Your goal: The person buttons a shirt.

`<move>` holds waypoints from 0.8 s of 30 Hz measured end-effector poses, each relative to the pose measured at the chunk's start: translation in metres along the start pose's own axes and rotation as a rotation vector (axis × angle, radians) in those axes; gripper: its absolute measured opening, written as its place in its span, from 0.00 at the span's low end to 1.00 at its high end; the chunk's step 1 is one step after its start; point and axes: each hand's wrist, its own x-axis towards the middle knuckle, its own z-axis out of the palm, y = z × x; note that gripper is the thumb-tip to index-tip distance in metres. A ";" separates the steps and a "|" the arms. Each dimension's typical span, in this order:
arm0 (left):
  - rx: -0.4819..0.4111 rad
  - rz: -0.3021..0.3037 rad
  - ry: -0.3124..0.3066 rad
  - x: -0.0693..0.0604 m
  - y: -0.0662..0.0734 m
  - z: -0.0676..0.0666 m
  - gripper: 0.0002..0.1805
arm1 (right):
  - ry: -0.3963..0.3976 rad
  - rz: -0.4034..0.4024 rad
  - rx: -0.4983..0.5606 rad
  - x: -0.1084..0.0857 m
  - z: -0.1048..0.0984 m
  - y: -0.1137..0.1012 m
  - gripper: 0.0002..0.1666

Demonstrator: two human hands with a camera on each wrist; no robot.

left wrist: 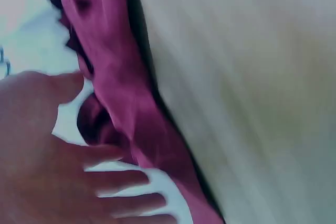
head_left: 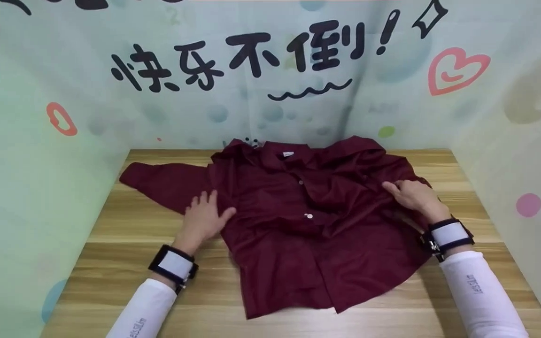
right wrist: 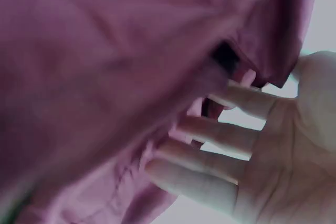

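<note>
Over the left side of a dark maroon shirt, the left hand spreads its fingers loosely apart. At the shirt's right side, the right hand holds its fingers straight against rumpled cloth. Both wrists wear black bands with pale patches, above white sleeves. Mid-table, the thin, smooth shirt lies creased, collar far and hem near, with round pale buttons; one tapering shirt sleeve stretches left. Beneath is a wood-grained table; beyond, a pale printed backdrop.
</note>
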 end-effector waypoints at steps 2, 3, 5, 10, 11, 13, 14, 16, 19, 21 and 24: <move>0.023 0.011 -0.058 -0.001 0.004 0.004 0.47 | -0.012 0.025 -0.029 0.002 0.001 0.003 0.42; 0.033 0.015 -0.079 0.000 0.004 0.006 0.47 | -0.018 0.041 -0.038 0.003 0.002 0.004 0.41; 0.050 0.017 -0.101 0.002 0.000 0.008 0.47 | -0.035 0.072 -0.035 0.006 0.002 0.008 0.42; 0.056 0.040 -0.113 0.009 -0.019 0.005 0.46 | -0.087 0.113 -0.012 0.014 -0.003 0.021 0.49; 0.057 0.046 -0.116 0.011 -0.023 0.004 0.46 | -0.097 0.117 -0.006 0.015 -0.005 0.025 0.50; 0.057 0.057 -0.120 0.015 -0.032 0.000 0.45 | -0.113 0.121 0.009 0.017 -0.009 0.031 0.51; 0.055 0.060 -0.120 0.017 -0.036 -0.001 0.45 | -0.119 0.121 0.015 0.019 -0.010 0.034 0.51; 0.053 0.060 -0.118 0.021 -0.044 -0.004 0.45 | -0.132 0.121 0.025 0.022 -0.011 0.040 0.50; 0.045 0.052 -0.111 0.027 -0.053 -0.007 0.44 | -0.148 0.131 0.044 0.026 -0.011 0.048 0.49; 0.032 0.044 -0.110 0.032 -0.058 -0.010 0.44 | -0.160 0.156 0.065 0.026 -0.009 0.054 0.49; -0.008 0.037 -0.104 0.033 -0.066 -0.011 0.44 | -0.166 0.191 0.097 0.029 -0.007 0.057 0.50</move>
